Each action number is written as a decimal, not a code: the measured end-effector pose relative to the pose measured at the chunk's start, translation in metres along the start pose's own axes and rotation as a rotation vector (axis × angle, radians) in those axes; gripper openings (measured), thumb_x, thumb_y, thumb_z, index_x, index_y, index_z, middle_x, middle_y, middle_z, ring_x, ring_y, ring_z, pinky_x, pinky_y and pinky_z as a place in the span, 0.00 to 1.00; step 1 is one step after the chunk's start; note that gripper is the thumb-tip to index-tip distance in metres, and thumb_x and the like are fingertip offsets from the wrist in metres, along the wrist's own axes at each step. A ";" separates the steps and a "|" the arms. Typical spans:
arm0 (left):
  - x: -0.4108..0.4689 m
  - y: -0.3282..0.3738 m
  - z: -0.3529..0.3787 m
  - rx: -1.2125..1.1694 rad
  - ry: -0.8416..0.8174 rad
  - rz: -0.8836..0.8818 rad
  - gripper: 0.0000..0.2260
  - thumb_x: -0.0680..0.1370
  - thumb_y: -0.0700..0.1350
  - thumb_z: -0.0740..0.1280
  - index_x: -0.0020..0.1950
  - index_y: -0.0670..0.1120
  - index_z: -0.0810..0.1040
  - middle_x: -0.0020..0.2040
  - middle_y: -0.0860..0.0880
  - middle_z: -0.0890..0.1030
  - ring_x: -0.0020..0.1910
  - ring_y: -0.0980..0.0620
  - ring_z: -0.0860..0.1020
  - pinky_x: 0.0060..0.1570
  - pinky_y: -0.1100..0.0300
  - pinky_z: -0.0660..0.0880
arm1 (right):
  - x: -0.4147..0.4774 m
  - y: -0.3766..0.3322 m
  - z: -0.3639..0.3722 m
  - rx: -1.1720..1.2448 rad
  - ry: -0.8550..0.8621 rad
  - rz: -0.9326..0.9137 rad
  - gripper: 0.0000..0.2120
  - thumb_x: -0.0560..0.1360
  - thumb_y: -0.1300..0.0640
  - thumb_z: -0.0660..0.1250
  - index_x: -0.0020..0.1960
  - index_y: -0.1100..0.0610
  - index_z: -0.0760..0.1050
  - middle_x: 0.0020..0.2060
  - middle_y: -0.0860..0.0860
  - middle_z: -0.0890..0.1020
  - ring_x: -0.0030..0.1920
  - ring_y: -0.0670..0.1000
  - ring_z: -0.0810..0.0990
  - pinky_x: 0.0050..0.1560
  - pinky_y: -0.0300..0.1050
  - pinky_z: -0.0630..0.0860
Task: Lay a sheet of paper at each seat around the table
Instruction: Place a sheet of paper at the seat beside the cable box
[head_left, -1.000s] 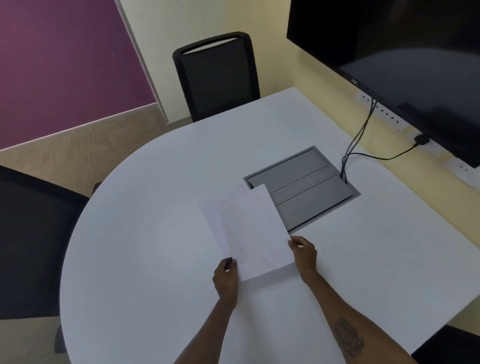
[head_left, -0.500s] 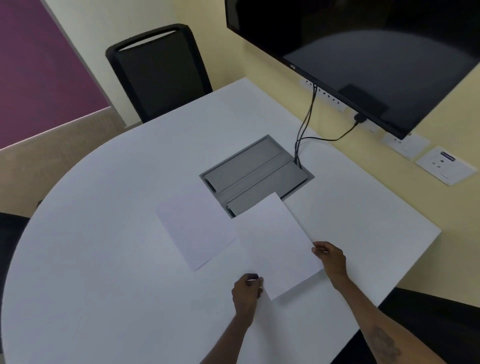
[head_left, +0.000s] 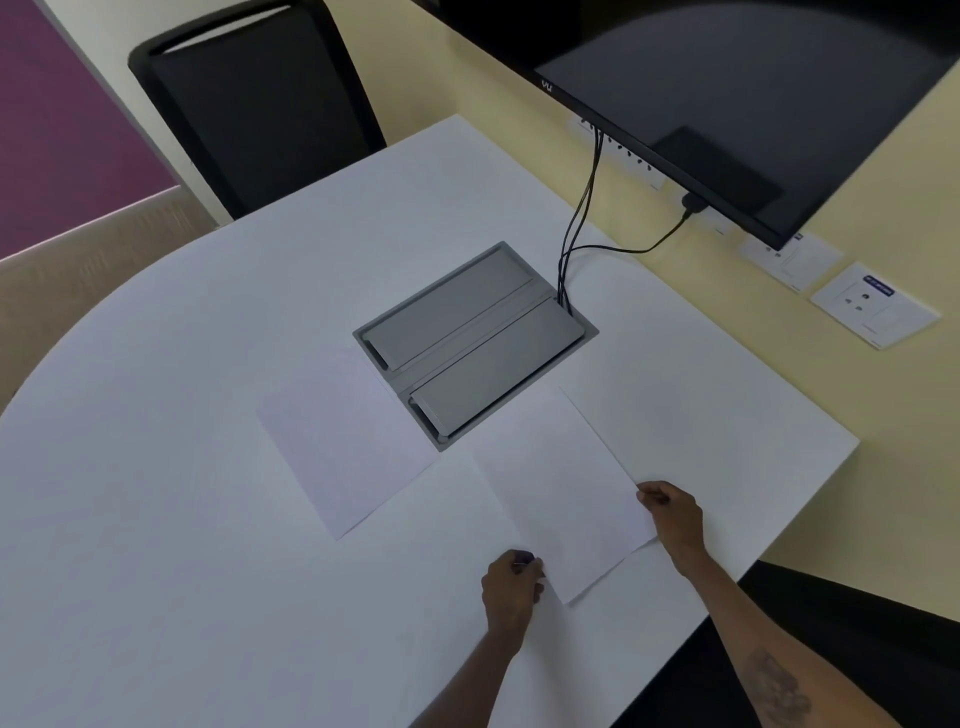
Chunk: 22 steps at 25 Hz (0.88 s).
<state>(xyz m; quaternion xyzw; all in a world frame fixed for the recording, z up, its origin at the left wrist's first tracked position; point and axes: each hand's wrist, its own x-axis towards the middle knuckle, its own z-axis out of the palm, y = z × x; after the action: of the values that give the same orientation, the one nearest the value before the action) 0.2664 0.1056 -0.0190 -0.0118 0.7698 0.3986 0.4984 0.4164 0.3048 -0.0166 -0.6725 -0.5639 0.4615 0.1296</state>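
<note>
On the white table (head_left: 182, 467) one sheet of paper (head_left: 345, 441) lies flat, left of the grey cable box. A second white sheet (head_left: 563, 493) is held between my hands, low over the table near its right end. My left hand (head_left: 511, 587) pinches that sheet's near left corner. My right hand (head_left: 672, 514) grips its right edge. A black chair (head_left: 260, 109) stands at the far side, and part of another black chair (head_left: 831, 623) shows at the bottom right, beside my right arm.
A grey cable box (head_left: 475, 343) is set into the table's middle, with black cables (head_left: 582, 218) running up to a wall-mounted black screen (head_left: 727, 93). Wall sockets (head_left: 872, 306) sit on the yellow wall at right. A purple panel (head_left: 62, 130) is at far left.
The two overlapping sheets have been separated: one stays flat on the table at the left, while my hands have carried the other to the right. The view has swung right.
</note>
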 end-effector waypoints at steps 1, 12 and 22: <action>0.000 0.001 0.004 0.008 0.000 -0.004 0.03 0.75 0.41 0.71 0.47 0.44 0.83 0.40 0.45 0.86 0.30 0.53 0.81 0.34 0.63 0.81 | 0.003 0.000 -0.001 -0.002 0.006 -0.007 0.08 0.76 0.66 0.69 0.53 0.64 0.83 0.50 0.59 0.86 0.54 0.58 0.82 0.54 0.45 0.74; -0.007 -0.007 0.027 0.047 -0.008 -0.029 0.02 0.74 0.44 0.72 0.44 0.46 0.84 0.37 0.49 0.87 0.29 0.54 0.83 0.37 0.59 0.83 | 0.017 0.012 -0.014 -0.046 0.031 -0.022 0.08 0.76 0.66 0.69 0.53 0.65 0.83 0.50 0.60 0.85 0.54 0.59 0.82 0.58 0.51 0.77; -0.006 -0.004 0.036 0.103 -0.014 -0.040 0.04 0.74 0.48 0.71 0.44 0.48 0.83 0.37 0.52 0.87 0.33 0.53 0.85 0.42 0.56 0.84 | 0.026 0.012 -0.015 -0.041 0.046 -0.014 0.08 0.76 0.65 0.69 0.53 0.64 0.83 0.50 0.59 0.85 0.54 0.58 0.82 0.58 0.52 0.77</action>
<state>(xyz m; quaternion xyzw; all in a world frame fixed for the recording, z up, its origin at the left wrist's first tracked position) 0.2979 0.1230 -0.0237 0.0014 0.7854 0.3484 0.5117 0.4338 0.3282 -0.0294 -0.6816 -0.5748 0.4333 0.1318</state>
